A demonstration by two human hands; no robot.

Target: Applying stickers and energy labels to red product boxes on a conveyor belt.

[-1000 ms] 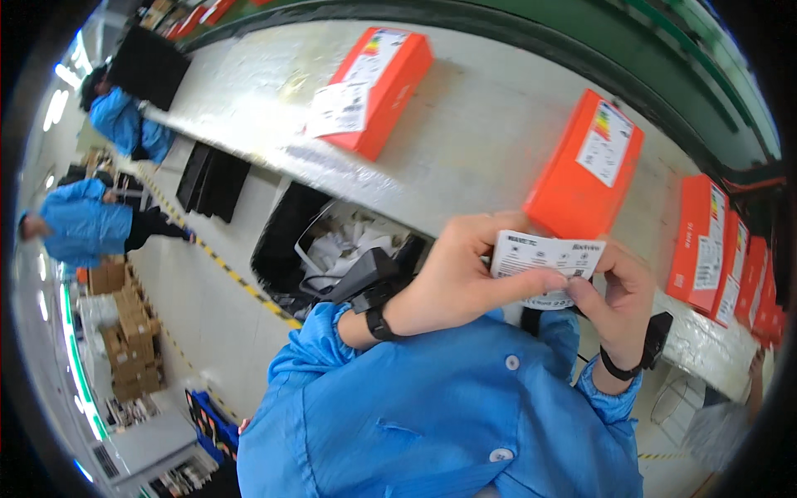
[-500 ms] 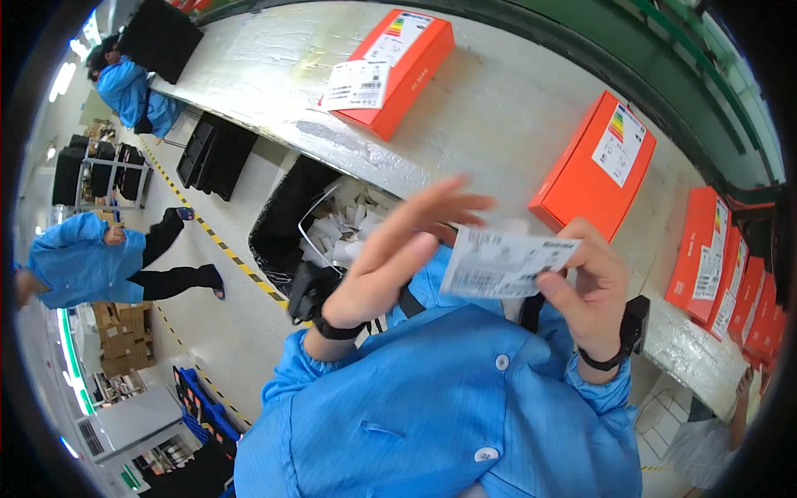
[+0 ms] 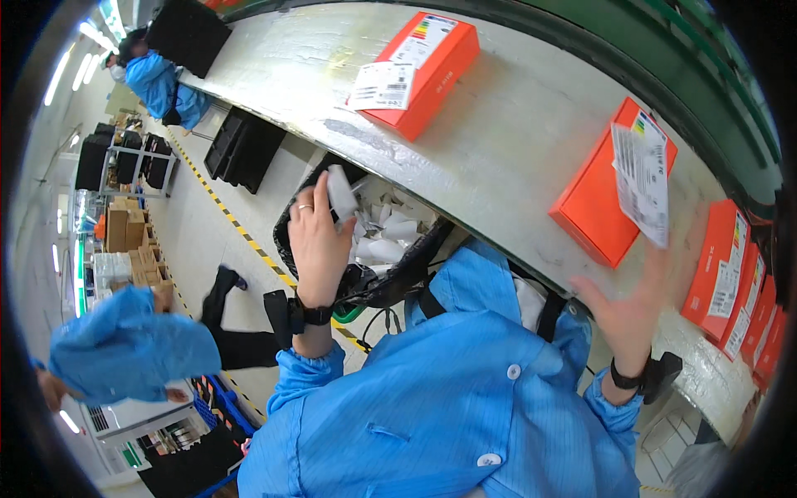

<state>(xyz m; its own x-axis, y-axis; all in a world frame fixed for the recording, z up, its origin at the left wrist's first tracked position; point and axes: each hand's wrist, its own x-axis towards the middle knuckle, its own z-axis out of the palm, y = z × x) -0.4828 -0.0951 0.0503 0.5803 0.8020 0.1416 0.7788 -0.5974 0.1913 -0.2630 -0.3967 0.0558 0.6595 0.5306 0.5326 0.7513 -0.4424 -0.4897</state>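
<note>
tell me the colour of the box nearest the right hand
The box is orange-red; the head view shows it best.

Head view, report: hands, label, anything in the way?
Left hand at white slip over scrap bin, grip unclear. Right hand spread, blurred, near lower end of white label. Label slants across nearest orange box. Nothing seen blocking it.

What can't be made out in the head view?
Head view:
Whether right hand touches white label: blurred there.
Left hand, palm side: turned from camera.
Black-lined bin, bottom: covered by white paper scraps.
Rightmost orange box: cut off by fisheye rim.
</note>
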